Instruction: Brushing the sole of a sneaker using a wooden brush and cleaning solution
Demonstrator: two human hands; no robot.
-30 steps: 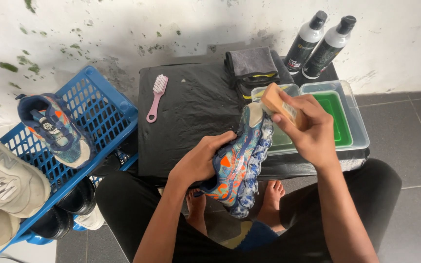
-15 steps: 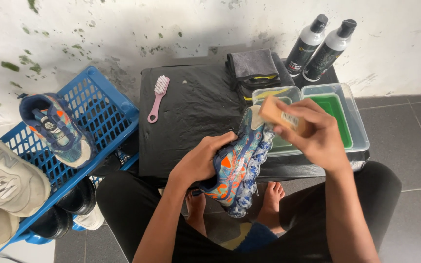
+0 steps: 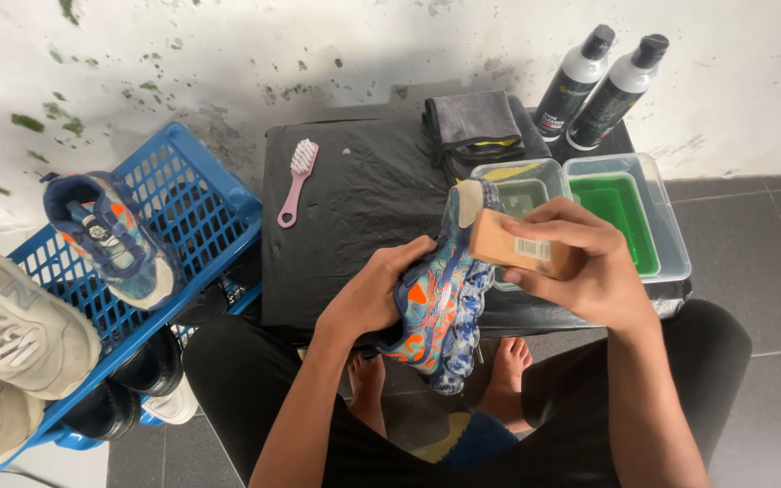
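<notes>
Left hand (image 3: 380, 291) cups the colourful patterned sneaker (image 3: 440, 294) from its left side, fingers wrapped round the upper. The sneaker is held over the near edge of the black-covered table (image 3: 363, 217), long axis running away from the person, far end up, sole facing right. Right hand (image 3: 580, 262) is clamped on a tan wooden brush block (image 3: 515, 246), fingers curled over the top, block pressed to the sneaker's far end from the right. So the sneaker lies directly left of the right hand, touching the block.

On the table: pink brush (image 3: 295, 179) left of the sneaker, clear tub of green liquid (image 3: 625, 221) right, folded grey cloth (image 3: 474, 122) and two bottles (image 3: 600, 86) beyond. Blue crate (image 3: 201, 212) with another sneaker (image 3: 110, 237) left of the table.
</notes>
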